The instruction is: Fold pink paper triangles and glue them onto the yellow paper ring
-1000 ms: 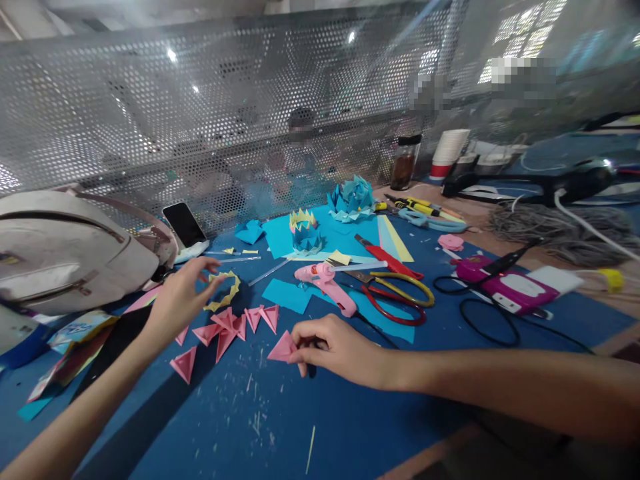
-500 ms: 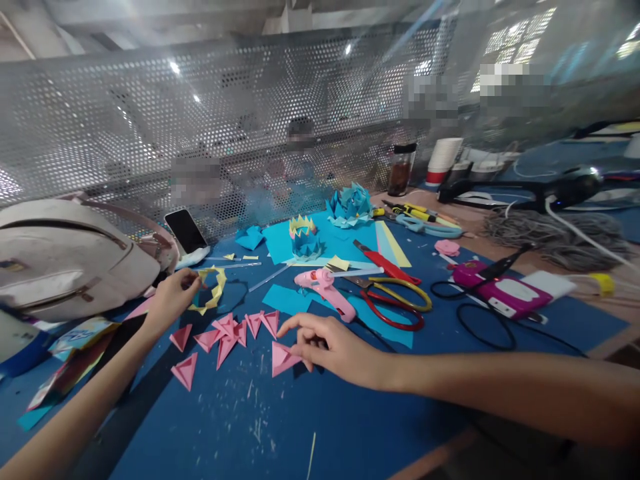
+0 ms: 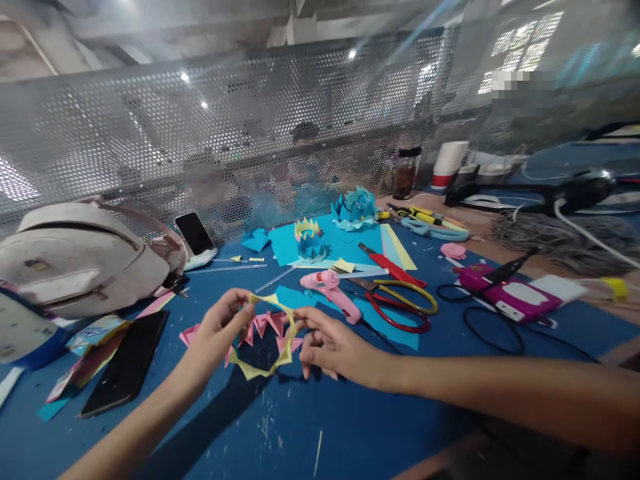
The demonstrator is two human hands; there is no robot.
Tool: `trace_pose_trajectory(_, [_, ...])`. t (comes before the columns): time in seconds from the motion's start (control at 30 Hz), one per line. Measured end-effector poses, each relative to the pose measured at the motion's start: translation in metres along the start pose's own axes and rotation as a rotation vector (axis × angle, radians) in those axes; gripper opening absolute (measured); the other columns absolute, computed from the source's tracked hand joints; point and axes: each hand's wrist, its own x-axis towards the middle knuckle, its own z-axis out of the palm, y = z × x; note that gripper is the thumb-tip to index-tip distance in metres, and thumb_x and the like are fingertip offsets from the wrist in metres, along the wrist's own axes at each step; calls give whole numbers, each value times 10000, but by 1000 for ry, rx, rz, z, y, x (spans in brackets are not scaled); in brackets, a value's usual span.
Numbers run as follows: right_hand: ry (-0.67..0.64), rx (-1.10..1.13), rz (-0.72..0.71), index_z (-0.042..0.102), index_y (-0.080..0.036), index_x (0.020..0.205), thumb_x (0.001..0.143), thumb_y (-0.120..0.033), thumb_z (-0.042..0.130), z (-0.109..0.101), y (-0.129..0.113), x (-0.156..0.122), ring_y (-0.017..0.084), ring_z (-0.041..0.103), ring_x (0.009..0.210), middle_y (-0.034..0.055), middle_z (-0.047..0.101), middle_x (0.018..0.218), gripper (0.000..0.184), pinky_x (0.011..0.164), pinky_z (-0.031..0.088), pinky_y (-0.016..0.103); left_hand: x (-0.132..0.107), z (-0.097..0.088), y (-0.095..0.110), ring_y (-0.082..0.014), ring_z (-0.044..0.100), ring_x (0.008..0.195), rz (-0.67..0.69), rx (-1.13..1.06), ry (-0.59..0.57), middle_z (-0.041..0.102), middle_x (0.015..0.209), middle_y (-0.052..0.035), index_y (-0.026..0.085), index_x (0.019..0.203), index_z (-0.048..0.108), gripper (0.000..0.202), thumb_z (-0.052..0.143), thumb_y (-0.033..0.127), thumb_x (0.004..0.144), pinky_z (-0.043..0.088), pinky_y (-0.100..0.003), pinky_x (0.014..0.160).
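A yellow folded-paper ring (image 3: pixel 251 371) with a zigzag edge is held up between my two hands, above the blue table. My left hand (image 3: pixel 224 328) is closed on its upper left side, thumb and fingers pinched. On the right side of the ring, my right hand (image 3: pixel 334 345) has its index finger and thumb at the paper, the other fingers curled. Several pink folded-paper triangles (image 3: pixel 274 323) lie on the table behind and below the ring, partly hidden by it and by my left hand.
A pink glue gun (image 3: pixel 334 293) and red-and-yellow-handled scissors (image 3: pixel 403 303) lie just beyond my right hand. Behind them stand a small paper crown (image 3: pixel 310 248) and a blue paper flower (image 3: pixel 356 208). A black phone (image 3: pixel 127 365) and a pale backpack (image 3: pixel 95 260) are at left.
My left hand has brought the yellow paper ring right and nearer, over the pink triangles. My right hand has left the pink triangle it was touching and meets the ring.
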Motion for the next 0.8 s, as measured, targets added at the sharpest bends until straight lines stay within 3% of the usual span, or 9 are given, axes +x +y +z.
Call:
trace_pose_trajectory(0.07, [-40,68,25,503,-198,1205,858,-479,720,1,-2,0,111,656,758,73,612,1115,496,422,376,143,-5,11,-5,-116,457,607,24,-13,0,532,737,37,200,977,573,321,614,500,869,361,-215,554])
trace_pose_trajectory(0.17, [-81,126,36,589,-155,1035,867,-456,718,1,-6,1,96,647,691,40,639,932,368,419,366,143,-13,21,-8,-141,521,717,49,-26,17,588,816,14,215,981,590,246,633,438,884,404,-224,632])
trace_pose_trajectory(0.3, [-116,218,-10,547,-153,913,883,-463,699,-1,-7,2,49,590,544,41,669,894,346,405,344,155,-23,21,-9,-169,576,811,-37,-173,-7,646,864,-18,205,957,669,228,701,408,859,436,-250,732])
trace_pose_trajectory(0.37, [-132,256,-12,508,-164,899,902,-457,677,-3,-7,3,41,571,513,46,687,882,338,411,349,157,-29,19,-10,-178,601,819,-145,-360,-57,649,820,-23,191,911,694,254,744,425,826,443,-265,765])
trace_pose_trajectory(0.5, [-132,295,38,521,-155,916,926,-411,650,-6,-8,3,38,550,532,28,665,848,287,438,351,155,-38,14,-19,-142,600,609,-319,-727,-260,581,654,19,176,920,691,364,768,507,790,477,-316,737])
trace_pose_trajectory(0.6, [-118,316,53,537,-150,942,919,-401,652,-7,-9,3,39,513,531,13,642,817,277,454,335,163,-42,8,-29,-123,598,545,-286,-791,-367,577,614,28,169,944,686,385,755,522,808,471,-306,696])
trace_pose_trajectory(0.8, [-129,353,51,534,-149,1040,901,-389,666,-7,-4,6,48,451,520,3,615,787,307,488,325,188,-50,-3,-39,-110,605,578,-219,-848,-436,601,665,20,168,1015,699,324,689,465,886,459,-303,750])
